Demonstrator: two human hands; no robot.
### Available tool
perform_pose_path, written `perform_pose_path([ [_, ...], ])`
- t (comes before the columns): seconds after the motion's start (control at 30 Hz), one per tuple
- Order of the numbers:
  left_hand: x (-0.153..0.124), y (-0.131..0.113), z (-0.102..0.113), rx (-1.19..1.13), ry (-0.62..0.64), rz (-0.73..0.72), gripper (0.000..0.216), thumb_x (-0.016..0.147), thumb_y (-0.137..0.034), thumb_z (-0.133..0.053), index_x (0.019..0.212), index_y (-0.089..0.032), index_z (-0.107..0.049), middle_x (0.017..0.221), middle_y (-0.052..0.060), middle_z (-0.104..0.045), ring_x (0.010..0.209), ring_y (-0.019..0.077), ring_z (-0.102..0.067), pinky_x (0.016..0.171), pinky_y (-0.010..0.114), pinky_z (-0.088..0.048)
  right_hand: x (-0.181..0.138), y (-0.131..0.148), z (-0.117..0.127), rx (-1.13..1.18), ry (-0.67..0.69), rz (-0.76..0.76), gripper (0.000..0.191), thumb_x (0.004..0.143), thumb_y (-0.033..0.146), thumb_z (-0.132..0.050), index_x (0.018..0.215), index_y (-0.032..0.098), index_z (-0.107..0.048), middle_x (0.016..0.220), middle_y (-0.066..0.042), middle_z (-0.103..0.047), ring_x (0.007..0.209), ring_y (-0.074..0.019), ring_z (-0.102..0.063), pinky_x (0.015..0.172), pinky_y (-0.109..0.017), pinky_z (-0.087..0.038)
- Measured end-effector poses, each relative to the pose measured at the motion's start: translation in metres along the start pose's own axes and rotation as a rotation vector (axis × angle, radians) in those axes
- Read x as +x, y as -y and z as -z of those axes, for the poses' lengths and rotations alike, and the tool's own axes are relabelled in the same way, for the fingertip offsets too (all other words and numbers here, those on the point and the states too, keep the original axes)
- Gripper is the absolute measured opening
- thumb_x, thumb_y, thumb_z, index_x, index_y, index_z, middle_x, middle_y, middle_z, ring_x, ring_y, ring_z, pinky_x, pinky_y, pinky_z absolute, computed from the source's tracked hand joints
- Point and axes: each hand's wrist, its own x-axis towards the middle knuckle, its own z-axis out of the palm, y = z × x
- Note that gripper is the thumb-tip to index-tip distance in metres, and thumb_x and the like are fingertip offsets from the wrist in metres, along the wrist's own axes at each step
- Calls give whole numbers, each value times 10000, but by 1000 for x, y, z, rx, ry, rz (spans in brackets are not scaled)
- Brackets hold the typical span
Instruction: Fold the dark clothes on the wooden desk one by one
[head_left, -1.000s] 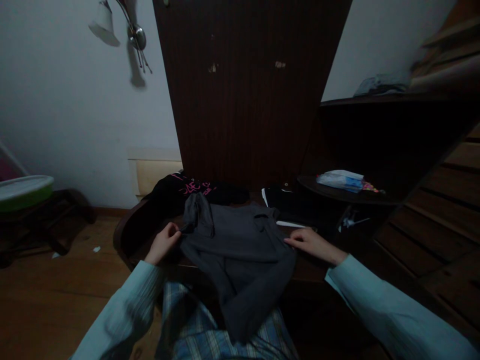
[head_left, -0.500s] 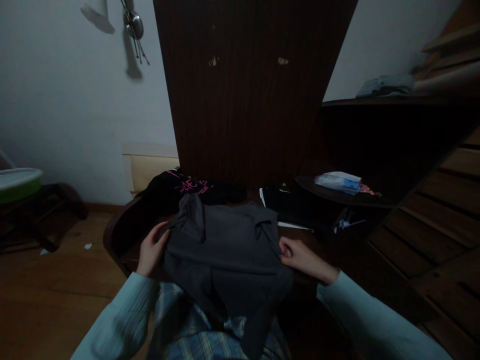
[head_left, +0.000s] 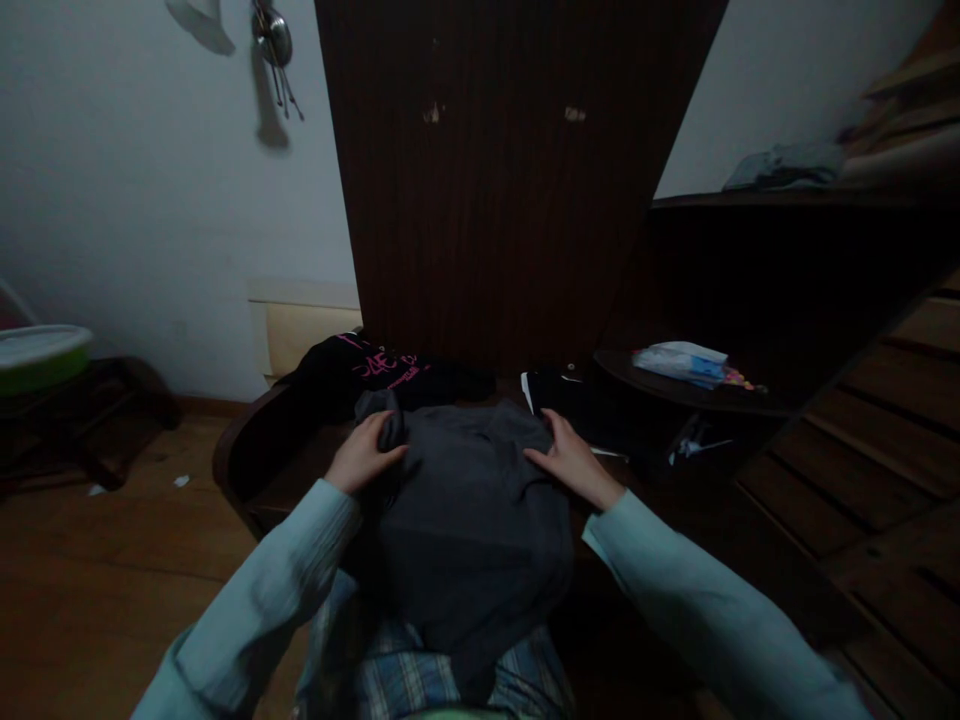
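Observation:
A dark grey garment (head_left: 469, 500) lies spread at the front of the dark wooden bench, its lower part hanging over the plaid cloth on my lap. Its exact kind is unclear in the dim light. My left hand (head_left: 365, 455) grips a bunched fold at the upper left corner, thumb pointing inward. At the upper right corner, my right hand (head_left: 576, 462) has cloth between its thumb and fingers. Behind the garment lies a black piece of clothing with pink lettering (head_left: 382, 368). To the right rests a black folded item (head_left: 574, 398) with a white edge.
The bench's curved armrest (head_left: 232, 455) rises at the left. On a small shelf at the right lies a white-and-blue packet (head_left: 682, 362). A tall dark wooden panel (head_left: 495, 220) stands behind. A low stand at far left carries a green-and-white basin (head_left: 45, 358).
Both hands have moved up and inward from the garment's sides to its upper corners. The cloth's lower part now lies flatter, and its hanging folds have changed shape.

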Motion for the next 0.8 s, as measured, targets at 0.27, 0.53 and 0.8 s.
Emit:
perform_pose_path([
  [0.27,0,-12,-26,464,230,22,418,722,-191,-454,1138,-203,-488,1064,106,-541,986,233,-510,806,317,-404,18,0,-37,-296,363,5,300,767,283,-472,1027,153,-545,1042,-122,-589,954,-231,-551,754,-291,-395],
  [0.53,-3,7,38,259,646,16,195,715,-259,-435,700,-213,-623,717,22,-614,697,182,-581,623,254,-415,16,-4,4,-235,366,-9,255,789,328,-435,827,197,-651,838,-60,-656,764,-187,-588,631,-252,-374],
  [0.8,22,-27,14,376,171,-139,228,776,-261,-392,875,-180,-581,921,82,-574,852,199,-565,688,266,-427,64,19,-13,-146,322,78,393,765,334,-512,1102,134,-544,785,-61,-639,724,-160,-580,629,-226,-395],
])
